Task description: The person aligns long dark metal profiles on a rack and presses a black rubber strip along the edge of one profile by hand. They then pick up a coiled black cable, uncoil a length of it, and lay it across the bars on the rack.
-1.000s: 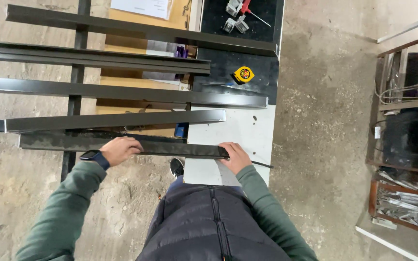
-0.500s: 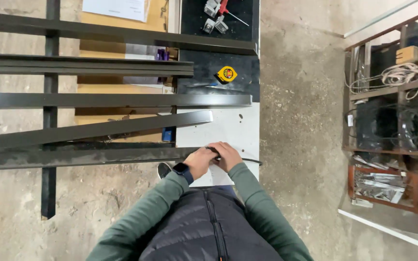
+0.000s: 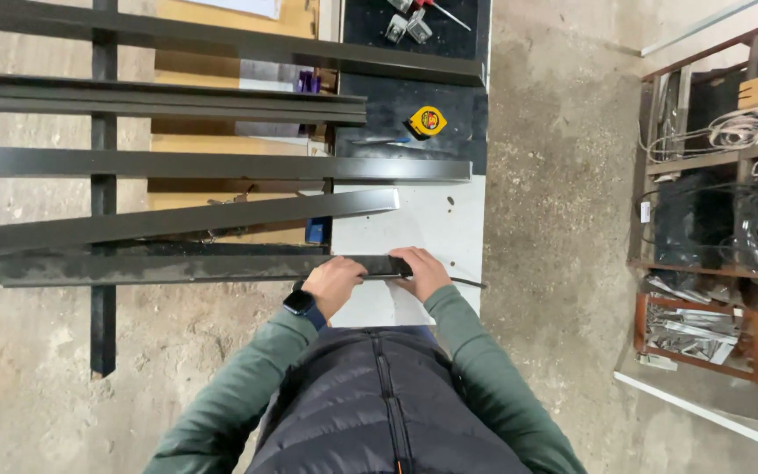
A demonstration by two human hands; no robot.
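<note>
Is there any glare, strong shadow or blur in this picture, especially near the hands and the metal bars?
Head view: light is soft and even, with no hard shadows on the concrete floor; a pale sheen runs along the angled metal bar; the dark bar under the left hand and right hand is matte; both hands look sharp; straight bars bend slightly near the frame edges.
</note>
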